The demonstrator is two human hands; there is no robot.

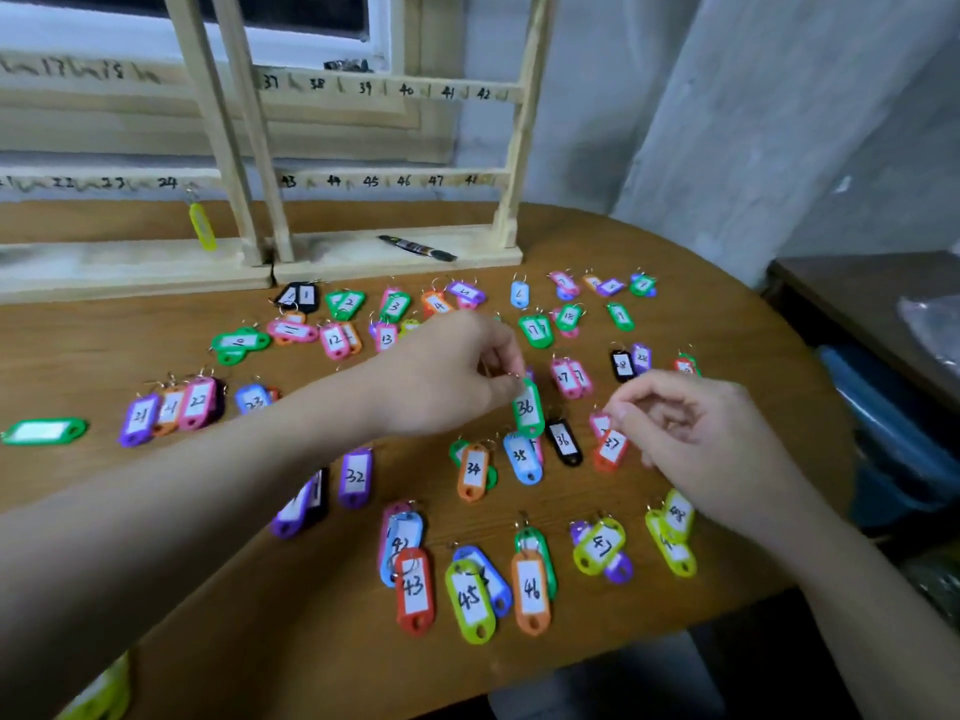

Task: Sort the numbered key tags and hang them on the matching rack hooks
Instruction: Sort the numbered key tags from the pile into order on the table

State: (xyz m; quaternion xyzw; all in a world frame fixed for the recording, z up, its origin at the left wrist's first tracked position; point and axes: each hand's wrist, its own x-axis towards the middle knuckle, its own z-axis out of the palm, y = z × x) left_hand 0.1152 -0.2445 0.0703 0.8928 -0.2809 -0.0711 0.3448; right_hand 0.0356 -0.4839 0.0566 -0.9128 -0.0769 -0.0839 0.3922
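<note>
- Left hand (pixel 447 376): forearm reaches in from the lower left; thumb and curled fingertips pinch the ring of the green tag marked 36 (pixel 528 409), which hangs tilted just below them.
- Right hand (pixel 691 428): fingers loosely curled; fingertips meet the top of the red tag marked 37 (pixel 612 446). Whether they pinch it cannot be told.
- Black tag marked 36 (pixel 564 441): flat between the two hands.
- Wooden table (pixel 234 574): numbered tags spread in rows.
- Wooden rack (pixel 395 90): beyond the fingers, against a grey wall.
</note>
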